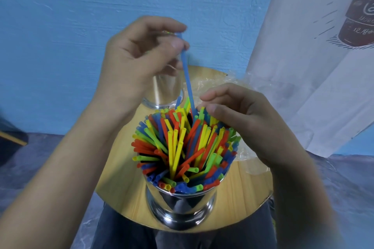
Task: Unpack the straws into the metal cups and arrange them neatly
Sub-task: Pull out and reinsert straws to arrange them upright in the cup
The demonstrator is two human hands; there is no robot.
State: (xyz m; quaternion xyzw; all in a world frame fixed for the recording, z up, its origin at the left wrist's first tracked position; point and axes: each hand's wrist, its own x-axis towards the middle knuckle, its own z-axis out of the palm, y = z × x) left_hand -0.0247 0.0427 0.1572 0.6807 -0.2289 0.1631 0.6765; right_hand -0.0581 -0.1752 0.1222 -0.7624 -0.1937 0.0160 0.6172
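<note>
By the tabletop's (244, 188) front edge, the metal cup (182, 212) is crammed with splayed coloured straws (182, 147). One blue straw (187, 79) is pinched above it by the left grip (137, 60); whether anything is grasped by the right grip (251, 119) cannot be told.

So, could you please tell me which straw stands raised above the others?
The blue straw pinched in the left hand: it rises far above the other straws, its lower end among them in the nearer metal cup.
</note>
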